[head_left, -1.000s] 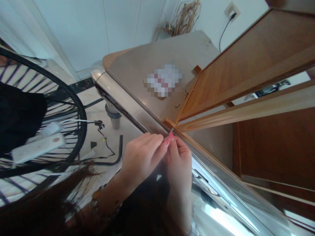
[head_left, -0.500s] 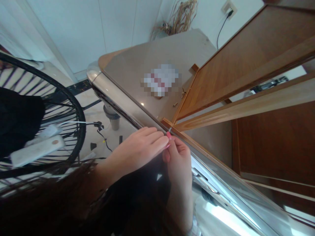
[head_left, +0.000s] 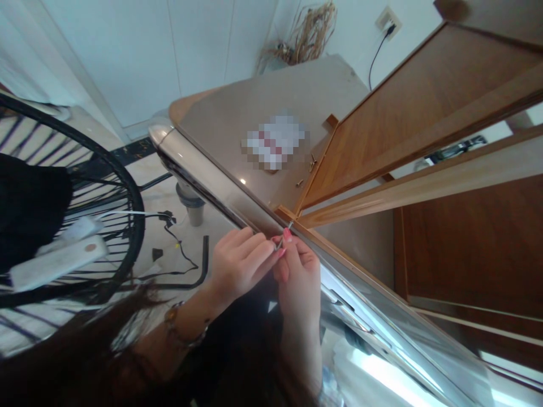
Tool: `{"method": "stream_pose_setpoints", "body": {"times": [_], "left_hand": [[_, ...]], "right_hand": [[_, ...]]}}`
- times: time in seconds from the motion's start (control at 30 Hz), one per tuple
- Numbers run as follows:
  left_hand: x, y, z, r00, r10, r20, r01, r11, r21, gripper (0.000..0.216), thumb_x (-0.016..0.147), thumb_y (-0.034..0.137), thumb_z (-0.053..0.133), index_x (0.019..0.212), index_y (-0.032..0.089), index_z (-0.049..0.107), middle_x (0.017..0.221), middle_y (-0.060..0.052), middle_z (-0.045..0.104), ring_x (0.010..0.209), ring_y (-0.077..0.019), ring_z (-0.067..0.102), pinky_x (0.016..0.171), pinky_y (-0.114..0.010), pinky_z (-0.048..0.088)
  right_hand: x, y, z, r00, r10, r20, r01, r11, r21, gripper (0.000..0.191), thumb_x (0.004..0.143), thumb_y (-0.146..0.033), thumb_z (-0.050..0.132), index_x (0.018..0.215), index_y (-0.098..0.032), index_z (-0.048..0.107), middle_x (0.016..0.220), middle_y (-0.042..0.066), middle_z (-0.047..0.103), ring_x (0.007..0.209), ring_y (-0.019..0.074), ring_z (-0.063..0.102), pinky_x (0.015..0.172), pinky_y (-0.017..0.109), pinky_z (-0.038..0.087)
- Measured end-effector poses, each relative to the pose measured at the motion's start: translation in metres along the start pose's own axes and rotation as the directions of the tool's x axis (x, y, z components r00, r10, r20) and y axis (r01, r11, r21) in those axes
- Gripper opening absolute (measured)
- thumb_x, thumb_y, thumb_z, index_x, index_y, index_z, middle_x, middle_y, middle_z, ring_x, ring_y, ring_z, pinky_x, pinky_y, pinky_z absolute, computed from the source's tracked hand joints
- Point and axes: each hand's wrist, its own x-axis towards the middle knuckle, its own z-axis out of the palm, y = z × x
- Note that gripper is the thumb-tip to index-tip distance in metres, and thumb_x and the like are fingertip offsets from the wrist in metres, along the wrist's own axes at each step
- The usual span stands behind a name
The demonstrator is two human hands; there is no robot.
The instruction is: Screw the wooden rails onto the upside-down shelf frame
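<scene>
My right hand is closed, with thumb and finger pinching a thin metal hex key near the table edge. Its tip meets the end of a wooden frame, by the corner where the rails join. My left hand is closed too, its fingertips on the near end of the same hex key, just left of my right hand. The small fastener at the tip is too small to make out clearly. The wooden frame lies on the table, its brown panel tilted up to the right.
Several small screws lie on the grey table beside the panel. A blurred white packet is farther left. A black wire chair holds a white power strip. On the floor stand a lidded cup and cables.
My left hand has drawn back down and left from my right fingers, uncovering the near end of the hex key. My right hand keeps its pinch; the view has shifted slightly.
</scene>
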Motion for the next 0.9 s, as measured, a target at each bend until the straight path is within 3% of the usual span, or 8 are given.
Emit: {"method": "stream_pose_setpoints", "body": {"times": [0.1, 0.27, 0.57, 0.77, 0.9], "left_hand": [[0.002, -0.001, 0.005, 0.997, 0.060, -0.043, -0.057, 0.997, 0.054, 0.014, 0.086, 0.021, 0.056, 0.072, 0.019, 0.055, 0.059, 0.001, 0.054, 0.062, -0.0133, 0.037, 0.061, -0.030, 0.024], [0.015, -0.011, -0.003, 0.965, 0.260, 0.036, -0.263, 0.958, 0.111, 0.015, 0.084, 0.022, 0.059, 0.071, 0.020, 0.052, 0.060, 0.002, 0.054, 0.064, -0.0132, 0.038, 0.061, -0.030, 0.024], [0.048, -0.037, -0.024, 0.746, 0.635, 0.203, -0.665, 0.726, 0.173, 0.008, 0.088, 0.023, 0.056, 0.080, 0.021, 0.053, 0.069, 0.005, 0.054, 0.071, -0.0088, 0.045, 0.063, -0.027, 0.027], [0.068, -0.037, -0.032, 0.626, 0.743, 0.236, -0.776, 0.623, 0.096, 0.009, 0.089, 0.020, 0.053, 0.080, 0.020, 0.053, 0.070, 0.004, 0.053, 0.069, -0.0093, 0.044, 0.062, -0.027, 0.028], [0.076, -0.035, -0.037, 0.587, 0.762, 0.273, -0.801, 0.597, 0.056, 0.011, 0.090, 0.019, 0.049, 0.082, 0.021, 0.056, 0.071, 0.003, 0.055, 0.070, -0.0094, 0.045, 0.063, -0.027, 0.028]], "right_hand": [[0.000, 0.000, -0.002, 1.000, -0.027, 0.004, 0.027, 0.999, -0.019, 0.039, 0.084, -0.050, 0.064, 0.065, -0.018, 0.053, 0.040, -0.010, 0.037, 0.039, 0.0040, 0.026, 0.042, 0.022, 0.019], [0.000, -0.012, -0.009, 0.997, -0.036, 0.073, 0.049, 0.980, -0.191, 0.040, 0.086, -0.049, 0.062, 0.062, -0.018, 0.051, 0.039, -0.010, 0.041, 0.037, 0.0036, 0.031, 0.041, 0.021, 0.022], [0.001, -0.022, -0.016, 0.992, -0.040, 0.119, 0.080, 0.931, -0.356, 0.039, 0.088, -0.053, 0.057, 0.069, -0.018, 0.054, 0.042, -0.009, 0.046, 0.037, 0.0042, 0.037, 0.040, 0.019, 0.023], [-0.007, -0.024, -0.018, 0.987, -0.134, 0.092, 0.162, 0.859, -0.487, 0.043, 0.094, -0.054, 0.045, 0.070, -0.019, 0.054, 0.046, -0.007, 0.049, 0.043, 0.0063, 0.043, 0.046, 0.020, 0.032], [-0.014, -0.028, -0.014, 0.969, -0.236, 0.076, 0.229, 0.733, -0.640, 0.046, 0.097, -0.050, 0.040, 0.066, -0.019, 0.053, 0.048, -0.006, 0.051, 0.044, 0.0071, 0.047, 0.049, 0.021, 0.035]]}}
